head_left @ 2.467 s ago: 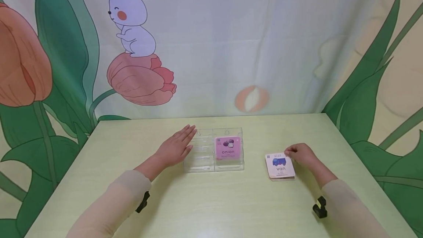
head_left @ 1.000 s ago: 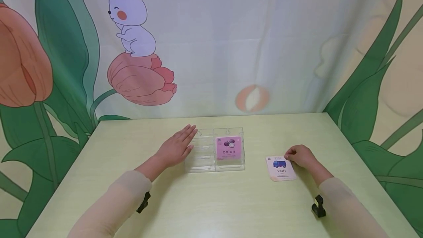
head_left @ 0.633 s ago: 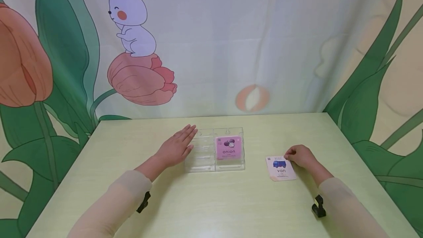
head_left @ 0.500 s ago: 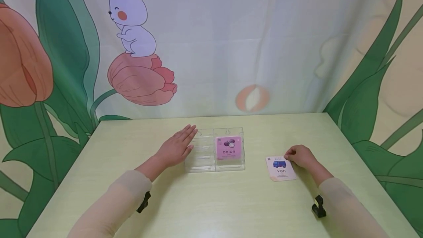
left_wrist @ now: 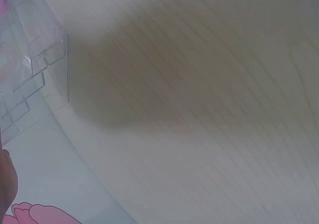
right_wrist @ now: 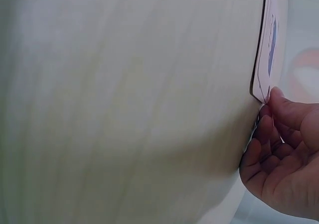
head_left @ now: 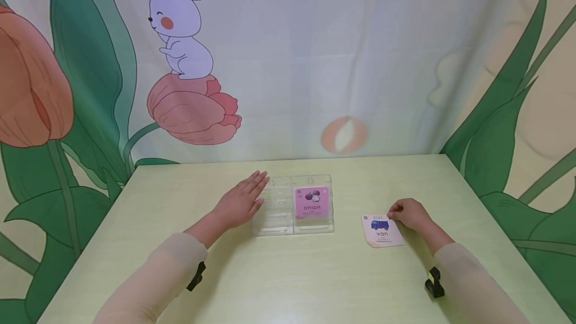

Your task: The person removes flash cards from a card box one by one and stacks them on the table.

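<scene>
In the head view a clear plastic card rack (head_left: 272,224) stands near the table's middle. A pink card (head_left: 311,209) printed "onion" sits in its right half. My left hand (head_left: 238,206) lies flat with straight fingers along the rack's left side. In the left wrist view only an edge of that hand (left_wrist: 7,179) shows, beside the clear rack (left_wrist: 50,59). My right hand (head_left: 410,213) pinches the far right corner of a white card (head_left: 382,236) printed "van", near the table surface. The right wrist view shows thumb and forefinger of the hand (right_wrist: 289,154) at the card's corner (right_wrist: 264,79).
An orange-tinted corner shows under the near left of the "van" card. The pale table (head_left: 288,279) reaches back to a printed curtain (head_left: 288,64) with a rabbit and tulips. A black strap piece (head_left: 434,283) hangs at the right wrist.
Since the earliest frame, the "van" card has slid slightly toward me and lies flatter, with my right hand still on its corner. The left hand and rack have stayed put.
</scene>
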A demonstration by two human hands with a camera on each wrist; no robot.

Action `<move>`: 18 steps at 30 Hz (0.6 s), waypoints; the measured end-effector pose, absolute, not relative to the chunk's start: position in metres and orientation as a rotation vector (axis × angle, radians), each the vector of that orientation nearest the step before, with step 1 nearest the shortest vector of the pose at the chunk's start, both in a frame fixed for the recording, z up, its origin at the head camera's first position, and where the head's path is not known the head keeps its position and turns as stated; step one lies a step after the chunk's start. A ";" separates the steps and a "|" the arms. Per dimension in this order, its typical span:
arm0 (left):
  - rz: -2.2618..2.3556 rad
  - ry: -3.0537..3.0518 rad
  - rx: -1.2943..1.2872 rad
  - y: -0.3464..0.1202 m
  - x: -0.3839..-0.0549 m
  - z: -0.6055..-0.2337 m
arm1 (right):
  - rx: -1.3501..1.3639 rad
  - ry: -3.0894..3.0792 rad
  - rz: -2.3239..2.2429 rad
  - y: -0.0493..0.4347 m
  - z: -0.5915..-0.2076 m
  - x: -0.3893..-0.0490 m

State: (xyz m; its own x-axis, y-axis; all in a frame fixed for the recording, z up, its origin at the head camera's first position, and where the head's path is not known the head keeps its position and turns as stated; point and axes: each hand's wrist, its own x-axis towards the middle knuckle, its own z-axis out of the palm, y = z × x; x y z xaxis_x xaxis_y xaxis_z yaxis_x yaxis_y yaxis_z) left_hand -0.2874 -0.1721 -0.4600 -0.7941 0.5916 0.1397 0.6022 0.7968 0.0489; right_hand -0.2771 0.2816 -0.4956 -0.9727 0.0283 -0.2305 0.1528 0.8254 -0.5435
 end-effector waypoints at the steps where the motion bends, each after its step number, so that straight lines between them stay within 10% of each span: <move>1: -0.134 -2.868 -0.954 -0.172 -0.287 -0.460 | 0.146 2.792 -0.864 0.282 -0.496 -0.277; 18: -0.158 -2.887 -0.947 -0.172 -0.288 -0.460 | 0.184 2.788 -0.906 0.284 -0.484 -0.273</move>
